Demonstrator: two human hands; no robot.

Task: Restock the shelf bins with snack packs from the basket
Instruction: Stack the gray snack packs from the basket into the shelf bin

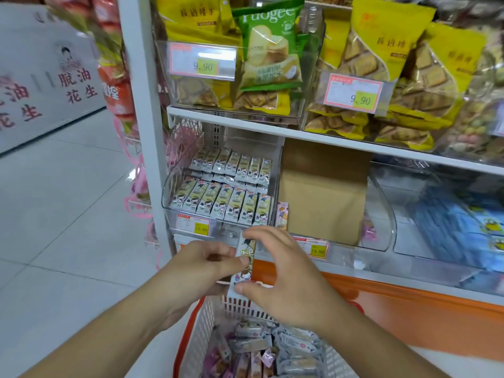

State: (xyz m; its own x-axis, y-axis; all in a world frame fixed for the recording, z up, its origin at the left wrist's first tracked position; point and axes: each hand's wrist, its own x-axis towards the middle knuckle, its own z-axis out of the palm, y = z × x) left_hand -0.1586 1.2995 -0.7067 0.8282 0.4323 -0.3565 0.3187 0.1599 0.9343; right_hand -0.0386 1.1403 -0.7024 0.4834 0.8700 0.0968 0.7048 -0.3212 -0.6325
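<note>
basket (207, 320) nearest the camera, white mesh with a red rim, heaped with mixed snack packs. above it the clear shelf bin (174, 192) holds two rows of matching packs, upright and tight, with little visible room left.

both hands are on one snack pack (244, 259), held upright between basket and bin. left hand (201, 264) pinches its left edge; right hand (278, 271) spans it, fingertips on the top end, thumb at the bottom.

risks, my read: forcing it into the packed front row could topple neighbours; a loose pinch drops it back into the basket.

pack: slim, long, pale wrapper, cartoon figures, glossy film, likely slippery.
</note>
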